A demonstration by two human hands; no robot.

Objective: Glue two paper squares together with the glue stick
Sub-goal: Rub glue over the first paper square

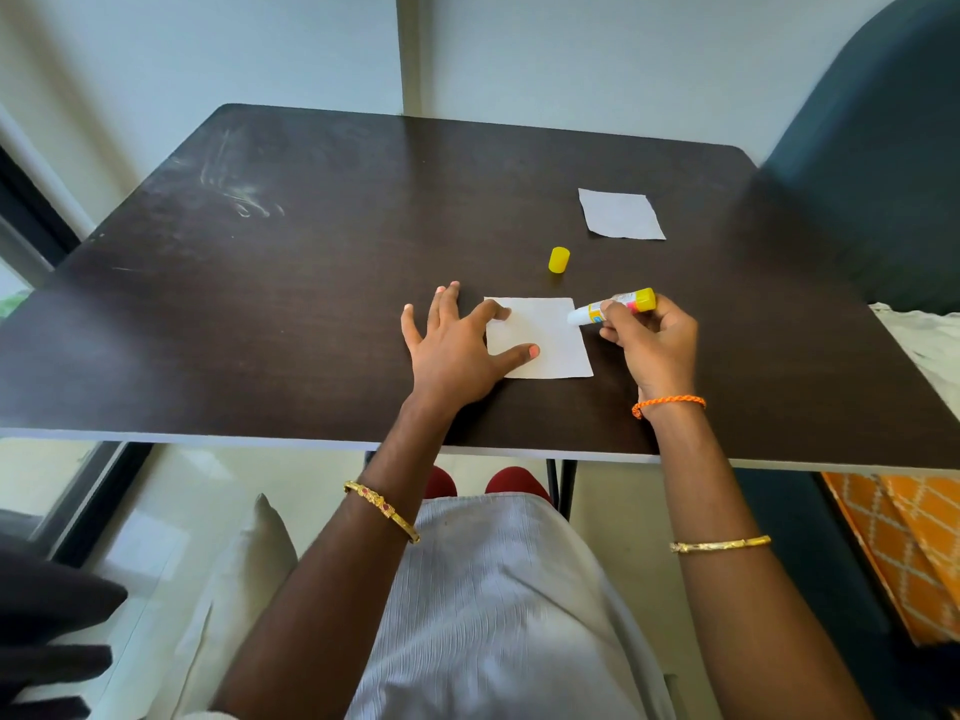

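Observation:
A white paper square (550, 340) lies near the front of the dark table (311, 283). My left hand (457, 350) rests flat with fingers spread, its thumb and forefinger pressing on the square's left edge. My right hand (649, 340) grips an uncapped glue stick (613, 306) with a yellow base, and its white tip touches the square's upper right corner. The yellow cap (559, 259) stands on the table just behind. A second paper square (621, 214) lies farther back to the right.
A dark teal chair back (872, 163) stands at the table's right side. A white cloth (930, 345) overlaps the right edge. An orange patterned fabric (904, 548) lies lower right. Walls close in behind the table.

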